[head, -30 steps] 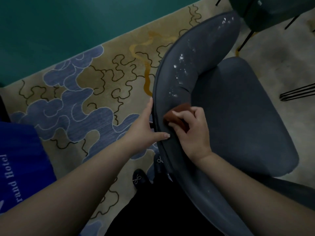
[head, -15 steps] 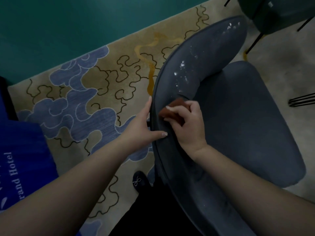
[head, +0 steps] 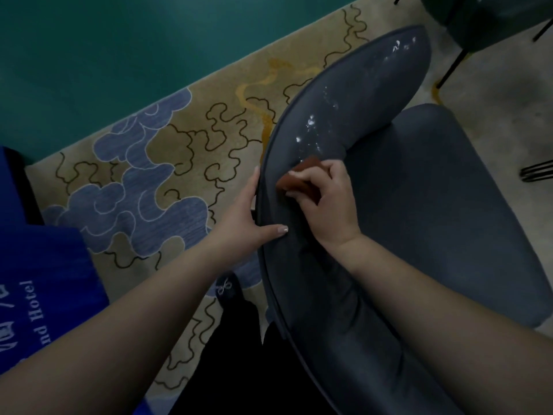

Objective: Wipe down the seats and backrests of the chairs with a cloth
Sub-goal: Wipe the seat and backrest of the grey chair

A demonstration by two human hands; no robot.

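A dark grey-blue upholstered chair fills the middle and right, its curved backrest (head: 353,109) arching from bottom centre to top right and its seat (head: 434,211) to the right. White specks dot the backrest's inner face above my hands. My right hand (head: 326,205) is closed on a folded reddish-brown cloth (head: 302,178) pressed against the backrest's inner face. My left hand (head: 248,223) grips the backrest's top edge, thumb over the front and fingers behind it.
A patterned carpet (head: 149,175) with blue cloud shapes lies to the left, bordered by a teal floor band (head: 119,55). A blue bag (head: 36,289) with white lettering sits at the left edge. Another dark chair (head: 484,16) with thin black legs stands at the top right.
My right hand and the cloth have slid a little up and left along the backrest toward the white specks. My left hand has kept its grip on the edge.
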